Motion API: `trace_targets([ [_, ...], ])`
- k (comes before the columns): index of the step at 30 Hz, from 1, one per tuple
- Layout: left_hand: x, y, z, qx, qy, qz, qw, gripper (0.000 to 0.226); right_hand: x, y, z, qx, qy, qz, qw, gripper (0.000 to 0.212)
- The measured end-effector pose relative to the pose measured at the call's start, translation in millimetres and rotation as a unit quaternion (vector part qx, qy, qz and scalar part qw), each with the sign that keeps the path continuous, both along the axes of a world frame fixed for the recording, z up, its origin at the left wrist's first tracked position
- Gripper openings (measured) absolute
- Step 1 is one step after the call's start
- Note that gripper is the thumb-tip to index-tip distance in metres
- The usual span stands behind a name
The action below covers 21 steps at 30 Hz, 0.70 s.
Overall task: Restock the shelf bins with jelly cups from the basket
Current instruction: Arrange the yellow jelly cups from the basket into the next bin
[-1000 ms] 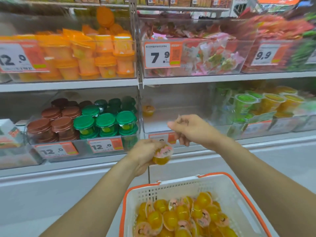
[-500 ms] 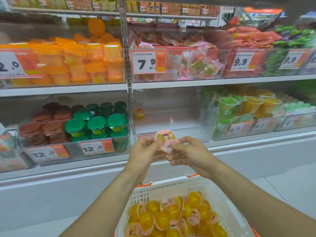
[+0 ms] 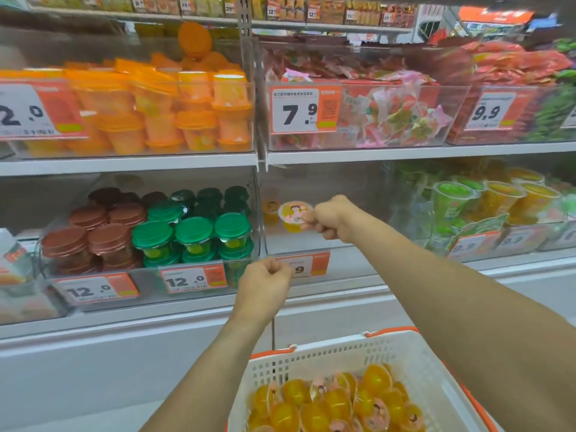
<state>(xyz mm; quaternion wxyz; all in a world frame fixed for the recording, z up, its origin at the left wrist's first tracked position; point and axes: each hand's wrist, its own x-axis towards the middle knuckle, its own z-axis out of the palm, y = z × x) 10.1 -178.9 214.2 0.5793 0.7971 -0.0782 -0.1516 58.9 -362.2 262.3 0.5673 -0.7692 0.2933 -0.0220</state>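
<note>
- Jelly cup (image 3: 294, 216): yellow, pink printed lid, pinched at its rim by the right hand (image 3: 331, 217), held inside the clear bin (image 3: 343, 238) on the lower shelf, lid tilted toward the aisle.
- Left hand (image 3: 265, 280): loosely fisted near the bin's price tag (image 3: 301, 265); I see nothing in it.
- Progress, judged: early. One cup (image 3: 270, 210) sits at the bin's back; the rest of the bin shows bare.
- Basket (image 3: 311, 353): white, orange-trimmed, below the arms, heaped with cups.
- Count: one shelved, one in hand, some twenty or more visible in the basket; exact number cannot be told.
</note>
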Motion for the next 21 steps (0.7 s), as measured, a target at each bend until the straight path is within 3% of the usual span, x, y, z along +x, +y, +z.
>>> trace_targets([
  [4,15,9,-6,0.021,0.001,0.011,1.0,0.015,53,3,-27,-0.049,0.146,0.052,0.987,0.018],
  [7,22,9,-8,0.024,0.004,0.014,1.0,0.014,77,8,-48,-0.052,0.195,0.08,0.976,0.024],
  [13,27,3,-10,0.046,-0.009,0.006,0.999,0.019,97,5,-68,-0.012,0.152,0.002,0.988,0.015],
  [16,25,0,-8,0.045,-0.005,0.009,0.999,0.021,95,5,-69,0.009,0.154,0.012,0.988,0.016],
  [19,22,1,-5,0.052,-0.007,0.012,0.999,0.021,82,4,-56,-0.096,0.144,0.036,0.984,0.013],
  [21,21,2,-6,0.062,0.002,0.01,0.998,0.019,64,1,-42,-0.205,0.067,0.0,0.976,0.014],
])
